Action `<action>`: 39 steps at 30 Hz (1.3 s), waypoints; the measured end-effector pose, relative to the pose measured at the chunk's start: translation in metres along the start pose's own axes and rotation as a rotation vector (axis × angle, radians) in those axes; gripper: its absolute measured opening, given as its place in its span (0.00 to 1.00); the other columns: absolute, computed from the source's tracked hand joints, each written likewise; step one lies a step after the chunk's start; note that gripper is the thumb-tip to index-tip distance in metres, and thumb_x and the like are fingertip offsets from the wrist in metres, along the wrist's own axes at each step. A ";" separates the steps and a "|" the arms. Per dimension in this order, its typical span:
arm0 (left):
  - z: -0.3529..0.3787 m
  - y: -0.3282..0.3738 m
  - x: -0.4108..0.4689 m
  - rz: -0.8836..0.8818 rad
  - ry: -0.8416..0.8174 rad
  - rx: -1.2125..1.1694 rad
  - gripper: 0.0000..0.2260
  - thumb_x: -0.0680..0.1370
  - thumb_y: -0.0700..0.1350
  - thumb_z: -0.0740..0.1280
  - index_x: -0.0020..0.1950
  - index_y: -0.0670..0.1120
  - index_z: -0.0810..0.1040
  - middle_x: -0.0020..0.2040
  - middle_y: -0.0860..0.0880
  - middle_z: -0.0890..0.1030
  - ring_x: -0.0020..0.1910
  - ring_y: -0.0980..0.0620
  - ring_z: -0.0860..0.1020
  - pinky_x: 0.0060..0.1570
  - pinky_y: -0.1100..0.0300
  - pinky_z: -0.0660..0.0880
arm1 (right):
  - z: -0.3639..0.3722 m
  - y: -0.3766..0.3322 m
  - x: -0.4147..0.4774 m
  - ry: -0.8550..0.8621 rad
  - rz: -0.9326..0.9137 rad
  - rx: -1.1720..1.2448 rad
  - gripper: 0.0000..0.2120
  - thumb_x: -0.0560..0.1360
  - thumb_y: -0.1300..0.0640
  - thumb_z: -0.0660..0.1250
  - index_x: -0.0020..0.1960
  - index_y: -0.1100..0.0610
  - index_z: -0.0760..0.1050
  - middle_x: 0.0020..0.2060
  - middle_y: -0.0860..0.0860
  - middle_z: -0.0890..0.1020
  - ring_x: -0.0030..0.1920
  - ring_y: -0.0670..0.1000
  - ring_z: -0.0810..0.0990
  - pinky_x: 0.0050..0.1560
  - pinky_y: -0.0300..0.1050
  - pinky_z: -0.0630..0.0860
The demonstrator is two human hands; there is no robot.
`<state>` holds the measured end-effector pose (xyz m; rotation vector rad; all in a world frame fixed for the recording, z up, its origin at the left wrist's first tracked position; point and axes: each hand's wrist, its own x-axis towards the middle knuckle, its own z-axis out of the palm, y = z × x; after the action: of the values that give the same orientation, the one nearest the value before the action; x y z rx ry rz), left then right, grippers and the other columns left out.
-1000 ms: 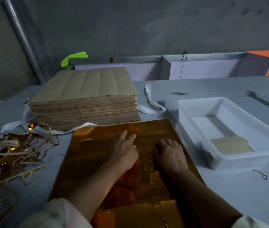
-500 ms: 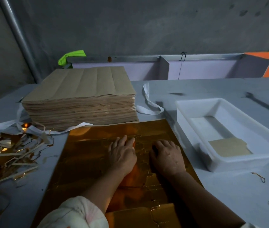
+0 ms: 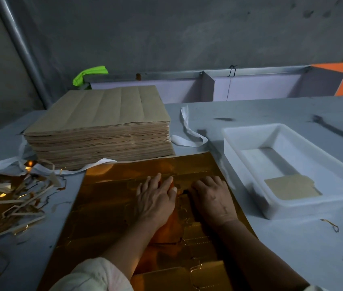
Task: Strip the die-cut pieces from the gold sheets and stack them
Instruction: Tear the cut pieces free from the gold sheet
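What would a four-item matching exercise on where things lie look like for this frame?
Things:
1. gold sheet
2. tray
3. stack
4. scraps

Places:
A. at the left edge of the view
B. under the left hand and right hand
C. right of the sheet, with a tan piece inside
D. behind the sheet, to the left

Pairs: 1-B, 2-C, 3-D, 4-A
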<state>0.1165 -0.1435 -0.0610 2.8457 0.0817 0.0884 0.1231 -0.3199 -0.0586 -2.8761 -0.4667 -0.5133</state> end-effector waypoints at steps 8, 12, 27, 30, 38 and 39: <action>-0.003 0.005 -0.006 0.081 0.028 0.043 0.25 0.79 0.65 0.54 0.77 0.63 0.58 0.80 0.54 0.55 0.79 0.51 0.50 0.76 0.50 0.42 | 0.002 -0.001 0.000 0.059 0.016 0.000 0.12 0.82 0.47 0.57 0.52 0.50 0.77 0.45 0.49 0.79 0.45 0.50 0.73 0.47 0.47 0.73; -0.004 0.006 -0.008 0.080 -0.002 0.050 0.26 0.79 0.65 0.54 0.77 0.62 0.58 0.79 0.53 0.57 0.79 0.50 0.51 0.75 0.50 0.43 | 0.001 -0.001 -0.001 0.070 0.068 0.013 0.12 0.82 0.47 0.55 0.52 0.50 0.76 0.45 0.49 0.78 0.45 0.49 0.71 0.48 0.46 0.72; -0.037 0.023 0.012 0.034 -0.181 0.078 0.29 0.75 0.71 0.57 0.72 0.57 0.69 0.70 0.50 0.70 0.69 0.45 0.68 0.67 0.46 0.66 | 0.005 0.000 -0.003 0.003 0.297 0.014 0.15 0.81 0.46 0.51 0.61 0.51 0.68 0.59 0.53 0.74 0.60 0.54 0.72 0.64 0.53 0.67; -0.040 0.036 0.019 0.064 -0.136 0.069 0.29 0.74 0.68 0.63 0.71 0.56 0.70 0.68 0.51 0.70 0.67 0.47 0.69 0.65 0.49 0.68 | 0.002 -0.001 -0.003 0.058 0.249 0.000 0.16 0.80 0.46 0.51 0.59 0.52 0.70 0.57 0.53 0.75 0.57 0.54 0.73 0.60 0.51 0.69; -0.036 0.042 0.042 0.156 -0.224 -0.119 0.25 0.76 0.46 0.71 0.72 0.57 0.69 0.70 0.55 0.66 0.68 0.52 0.66 0.56 0.60 0.66 | -0.007 -0.006 -0.006 0.271 -0.028 0.037 0.08 0.75 0.48 0.59 0.40 0.49 0.72 0.33 0.45 0.68 0.32 0.44 0.64 0.33 0.38 0.62; -0.036 0.041 0.044 0.159 -0.234 -0.121 0.25 0.76 0.46 0.71 0.71 0.58 0.70 0.69 0.55 0.67 0.67 0.52 0.66 0.57 0.59 0.67 | -0.007 -0.006 -0.006 0.282 -0.051 0.046 0.09 0.75 0.47 0.58 0.40 0.49 0.72 0.33 0.45 0.69 0.32 0.44 0.64 0.32 0.37 0.61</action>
<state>0.1596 -0.1698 -0.0121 2.7150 -0.1929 -0.1999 0.1135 -0.3176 -0.0535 -2.6941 -0.4965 -0.8879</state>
